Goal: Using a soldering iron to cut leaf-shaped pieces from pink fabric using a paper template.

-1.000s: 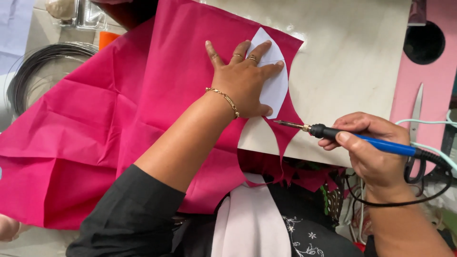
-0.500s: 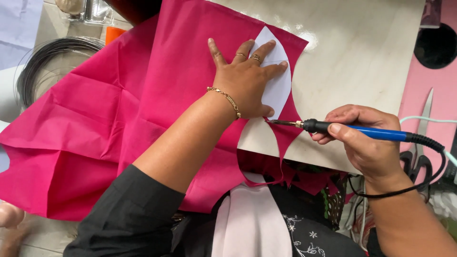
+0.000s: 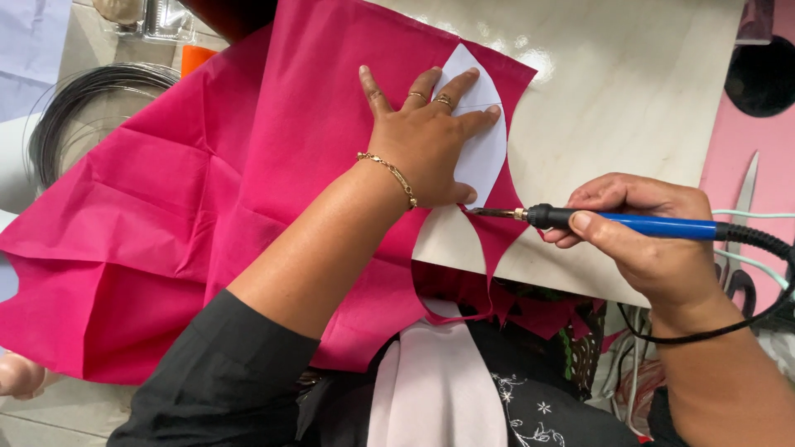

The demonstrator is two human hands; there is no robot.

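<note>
Since the earlier frame, the tool tip has crept leftward toward the pressing thumb, while the cloth has barely shifted. At nine o'clock a coil of dark wire (image 3: 87,108) lies beside the crumpled magenta fabric sheet (image 3: 174,240), which drapes over the pale wooden board (image 3: 629,91) on the counter. The left hand (image 3: 426,141) lies flat with fingers spread, pinning a white leaf-shaped paper template (image 3: 484,153) onto the cloth. At three o'clock the right hand (image 3: 646,236) has its fingers clenched around a blue-handled hot cutting pen (image 3: 629,222), tip at the template's lower point. Curved cutouts below suggest several shapes are done; much uncut fabric remains.
</note>
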